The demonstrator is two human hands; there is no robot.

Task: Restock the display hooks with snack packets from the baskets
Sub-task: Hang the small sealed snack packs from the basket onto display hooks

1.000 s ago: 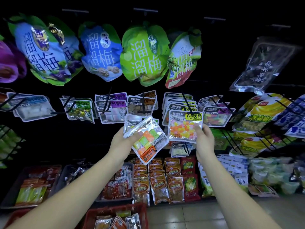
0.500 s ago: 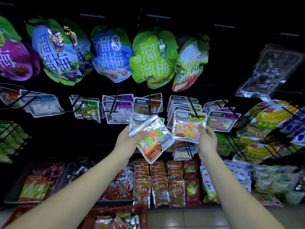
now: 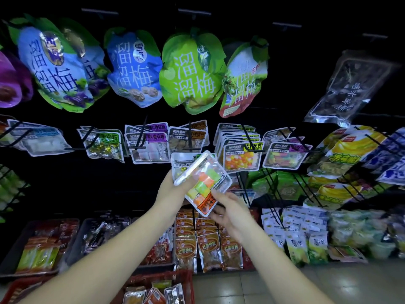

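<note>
My left hand [image 3: 173, 187] grips the packet stack [image 3: 182, 164] from its left side. My right hand [image 3: 230, 213] pinches the front packet [image 3: 206, 183] at its lower-right end. The packet's long axis slants down toward the right hand, which I judge nearer the display hook [image 3: 243, 189] just right of the packet.

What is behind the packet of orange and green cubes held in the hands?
A second clear packet, also gripped by the left hand; its white label strip shows at the top. The cube packet covers most of its contents.
</note>
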